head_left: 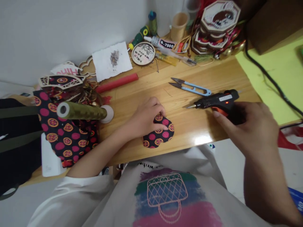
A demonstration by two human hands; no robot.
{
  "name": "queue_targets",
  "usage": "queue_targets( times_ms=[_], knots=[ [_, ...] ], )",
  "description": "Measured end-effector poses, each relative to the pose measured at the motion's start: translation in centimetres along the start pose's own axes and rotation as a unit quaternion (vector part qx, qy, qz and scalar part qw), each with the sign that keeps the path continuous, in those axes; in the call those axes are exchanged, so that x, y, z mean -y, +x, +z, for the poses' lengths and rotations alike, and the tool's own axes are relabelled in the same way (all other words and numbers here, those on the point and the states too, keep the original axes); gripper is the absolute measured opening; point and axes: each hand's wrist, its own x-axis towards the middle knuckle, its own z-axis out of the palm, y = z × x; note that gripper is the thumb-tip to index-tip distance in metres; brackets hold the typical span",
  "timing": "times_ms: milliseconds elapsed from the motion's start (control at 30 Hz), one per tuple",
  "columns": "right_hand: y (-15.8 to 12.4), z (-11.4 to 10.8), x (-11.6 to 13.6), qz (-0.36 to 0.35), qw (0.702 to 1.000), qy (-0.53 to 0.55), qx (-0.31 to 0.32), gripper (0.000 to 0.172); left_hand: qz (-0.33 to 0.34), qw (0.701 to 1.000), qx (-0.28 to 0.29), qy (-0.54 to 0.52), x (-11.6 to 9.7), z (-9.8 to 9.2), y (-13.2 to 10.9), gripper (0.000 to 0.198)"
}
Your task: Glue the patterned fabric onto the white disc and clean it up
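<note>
My left hand point(148, 118) is closed at the upper left edge of a small dark patterned fabric piece point(163, 135), its thumb lying across the top. The fabric has pink dots and orange-rimmed circles, and it rests near the table's front edge. On the right, my right hand point(255, 126) is wrapped around the handle of a black hot glue gun point(220, 99). The gun lies on its side with its metal nozzle pointing left, and a small red light glows on it. Blue-handled thread snips point(191, 86) lie just beyond the gun.
A red stick point(118, 82), a stained white paper point(112, 61) and a B-7000 glue tube point(163, 43) lie toward the back. An upright green roll point(82, 111) and patterned cloth point(63, 132) are at left. A black cable point(267, 75) crosses yellow paper point(288, 69) at right.
</note>
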Motion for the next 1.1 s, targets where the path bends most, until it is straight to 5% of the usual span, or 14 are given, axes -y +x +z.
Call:
queue_targets(
  times_ms=[200, 567, 833, 1100],
  knots=[
    [0.0, 0.3, 0.2, -0.017, 1.000, -0.003, -0.001, 0.076, 0.008, 0.999, 0.029, 0.025, -1.0, -0.5, -1.2, 0.059],
    [-0.2, 0.4, 0.3, -0.001, 1.000, -0.012, -0.009, 0.054, 0.038, 0.997, -0.064, -0.024, -1.0, 0.4, -0.8, 0.032],
    [-0.3, 0.5, 0.2, -0.018, 1.000, -0.017, 0.004, 0.056, -0.022, 0.989, -0.080, -0.123, -1.2, 0.6, -1.5, 0.065],
    [-0.3, 0.7, 0.2, -0.017, 1.000, -0.010, -0.014, 0.051, 0.034, 0.990, -0.108, -0.088, -1.4, 0.4, -1.8, 0.018]
  ],
)
